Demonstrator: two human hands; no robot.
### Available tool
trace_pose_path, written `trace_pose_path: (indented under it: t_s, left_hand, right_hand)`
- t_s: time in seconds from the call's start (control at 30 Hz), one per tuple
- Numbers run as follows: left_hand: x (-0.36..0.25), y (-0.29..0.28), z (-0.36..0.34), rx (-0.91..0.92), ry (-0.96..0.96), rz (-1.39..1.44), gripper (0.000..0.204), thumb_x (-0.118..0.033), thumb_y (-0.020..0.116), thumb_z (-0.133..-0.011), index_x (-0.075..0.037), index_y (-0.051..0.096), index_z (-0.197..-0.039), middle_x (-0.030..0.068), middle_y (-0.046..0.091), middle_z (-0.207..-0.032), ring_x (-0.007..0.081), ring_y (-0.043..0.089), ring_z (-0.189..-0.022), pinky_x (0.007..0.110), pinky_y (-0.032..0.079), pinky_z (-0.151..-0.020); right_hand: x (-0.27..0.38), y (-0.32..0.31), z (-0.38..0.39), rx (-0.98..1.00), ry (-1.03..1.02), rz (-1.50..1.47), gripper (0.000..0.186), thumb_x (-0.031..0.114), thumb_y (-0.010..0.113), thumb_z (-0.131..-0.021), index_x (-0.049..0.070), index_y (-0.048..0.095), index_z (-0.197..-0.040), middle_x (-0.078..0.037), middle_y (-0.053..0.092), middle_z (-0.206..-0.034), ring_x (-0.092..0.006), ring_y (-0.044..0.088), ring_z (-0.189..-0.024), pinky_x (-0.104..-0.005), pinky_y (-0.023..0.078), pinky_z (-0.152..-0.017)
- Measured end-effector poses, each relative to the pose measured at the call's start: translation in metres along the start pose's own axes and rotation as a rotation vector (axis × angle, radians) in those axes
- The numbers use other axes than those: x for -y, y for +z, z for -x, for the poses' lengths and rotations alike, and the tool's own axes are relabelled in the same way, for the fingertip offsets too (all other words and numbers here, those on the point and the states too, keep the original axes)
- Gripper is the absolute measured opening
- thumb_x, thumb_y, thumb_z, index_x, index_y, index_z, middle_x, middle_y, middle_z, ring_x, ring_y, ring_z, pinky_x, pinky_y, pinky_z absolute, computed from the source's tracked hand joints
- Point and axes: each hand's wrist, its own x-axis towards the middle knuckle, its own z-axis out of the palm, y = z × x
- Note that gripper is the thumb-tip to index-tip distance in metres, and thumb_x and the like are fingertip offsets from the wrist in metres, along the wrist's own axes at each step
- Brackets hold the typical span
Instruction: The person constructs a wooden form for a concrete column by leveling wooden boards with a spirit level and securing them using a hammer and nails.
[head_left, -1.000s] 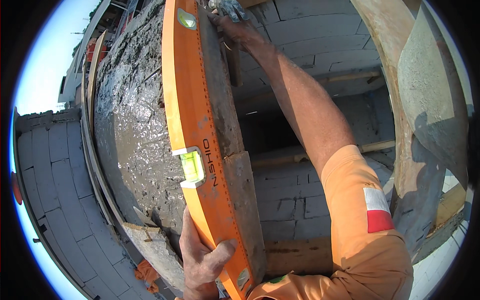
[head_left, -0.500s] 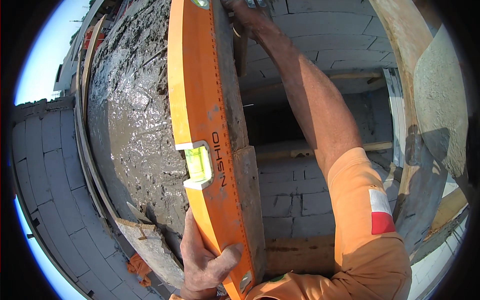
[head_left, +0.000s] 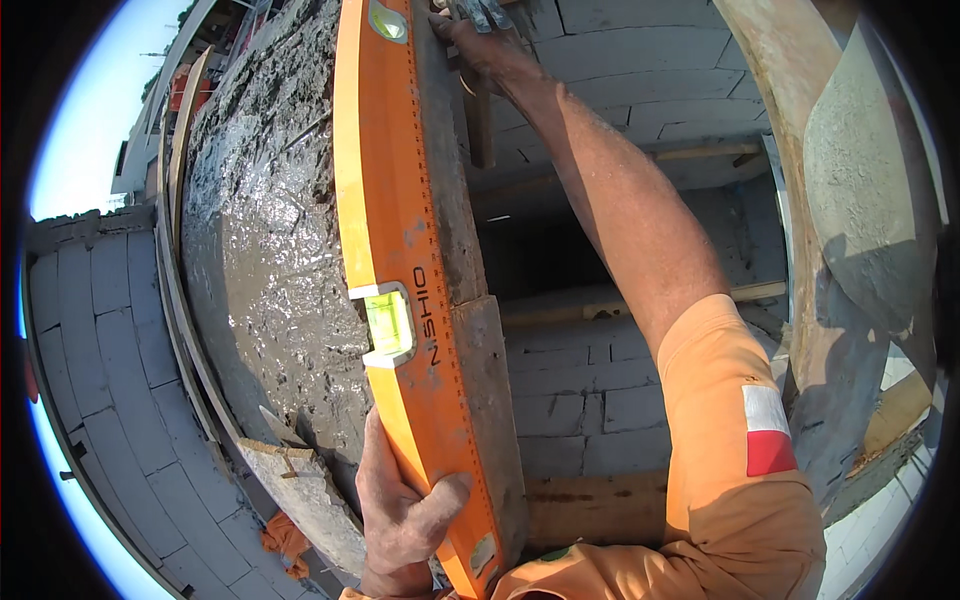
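One left hand [head_left: 405,520] pinched the orange spirit level [head_left: 390,200], running 12-to-6 o'clock; couldn't tell the right hand's [head_left: 490,52] grip, near 12. If that pinch slipped, it could've gouged the wet concrete [head_left: 265,260] at 10.

The spirit level [head_left: 393,200] looks smooth, the wet concrete [head_left: 255,260] rough (and glossy).

bright sunlight, glare on wet concrete [head_left: 265,250]

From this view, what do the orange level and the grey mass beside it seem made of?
Orange level: probably painted metal, smooth, scuffed, with crisp edges; plastic is possible. Grey mass: likely wet concrete or mortar; its rough, lumpy surface glistens.
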Motion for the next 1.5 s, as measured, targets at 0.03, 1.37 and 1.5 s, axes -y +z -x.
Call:
trace_pose_path:
  t_s: [0.03, 1.37, 1.5]
  left_hand:
    - [-0.002, 0.0, 0.0, -0.001, 0.01, -0.006, 0.075, -0.005, 0.061, -0.066, 0.007, 0.035, -0.135, 0.0146, 0.057, -0.114, 0.0205, 0.058, -0.101, 0.034, 0.047, -0.09]
    - [0.008, -0.025, 0.003, 0.125, 0.195, -0.277, 0.079, -0.007, 0.056, -0.07, 0.005, 0.028, -0.143, 0.0222, 0.05, -0.124, 0.0298, 0.049, -0.117, 0.039, 0.038, -0.102]
    - [0.014, -0.024, 0.002, 0.125, 0.298, -0.37, 0.08, -0.008, 0.057, -0.074, 0.005, 0.019, -0.144, 0.0282, 0.057, -0.095, 0.0377, 0.06, -0.082, 0.046, 0.048, -0.079]
  right_hand:
    - [0.003, 0.002, 0.002, -0.002, 0.017, 0.006, 0.045, 0.035, 0.061, -0.093, 0.002, 0.057, -0.123, -0.015, 0.062, -0.113, -0.0245, 0.061, -0.105, -0.0381, 0.055, -0.081]
    - [0.03, 0.017, 0.096, -0.021, 0.304, -0.19, 0.049, 0.026, 0.059, -0.093, 0.001, 0.048, -0.134, -0.016, 0.057, -0.128, -0.0277, 0.055, -0.118, -0.0412, 0.044, -0.099]
    - [0.024, 0.012, 0.091, -0.017, 0.29, -0.142, 0.045, 0.025, 0.057, -0.094, 0.002, 0.051, -0.132, -0.014, 0.058, -0.126, -0.0253, 0.054, -0.117, -0.0405, 0.043, -0.1]
